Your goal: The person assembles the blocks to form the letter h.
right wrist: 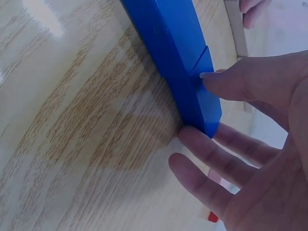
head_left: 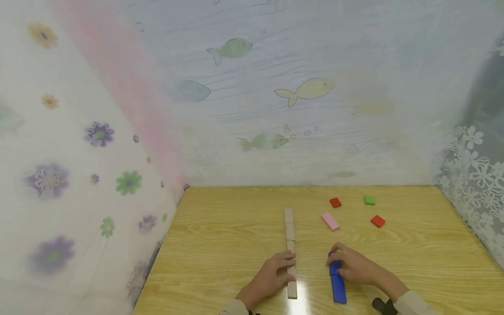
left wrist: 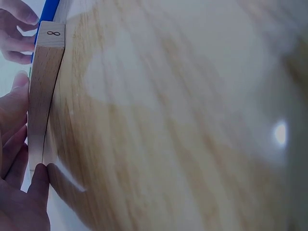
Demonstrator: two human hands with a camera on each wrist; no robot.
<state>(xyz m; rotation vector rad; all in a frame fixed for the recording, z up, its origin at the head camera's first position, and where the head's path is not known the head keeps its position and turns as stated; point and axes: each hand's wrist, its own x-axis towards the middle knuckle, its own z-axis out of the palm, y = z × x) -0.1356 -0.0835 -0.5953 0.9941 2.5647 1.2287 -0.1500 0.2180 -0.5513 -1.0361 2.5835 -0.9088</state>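
Note:
Several pale wooden blocks lie end to end in a straight row running away from me. My left hand rests on the near part of this row, its fingers lying across the wood. The nearest block's end bears an "8" in the left wrist view. To the right, two blue blocks form a shorter row, end to end. My right hand grips the farther blue block, thumb on its top near the seam and fingers curled about its far end.
Beyond the blue row lie a pink block, two small red blocks, one farther back and one to the right, and a green block. A fish-patterned sheet hangs behind the wood-grain table.

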